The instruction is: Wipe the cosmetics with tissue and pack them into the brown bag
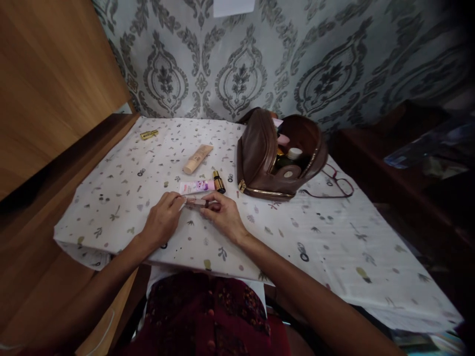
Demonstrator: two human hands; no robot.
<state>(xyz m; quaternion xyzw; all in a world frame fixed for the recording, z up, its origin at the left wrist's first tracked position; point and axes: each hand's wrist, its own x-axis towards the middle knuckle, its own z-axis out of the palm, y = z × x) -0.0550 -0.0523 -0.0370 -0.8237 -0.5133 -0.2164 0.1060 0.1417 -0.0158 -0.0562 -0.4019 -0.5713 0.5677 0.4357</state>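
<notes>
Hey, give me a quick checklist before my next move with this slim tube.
1. Slim tube held by left hand and right hand: ok.
2. Slim tube closed: cannot tell, hands cover its ends.
3. Brown bag open: ok.
4. Beige tube apart from both hands: ok.
5. Glasses stowed: not ok, lying beside the bag.
</notes>
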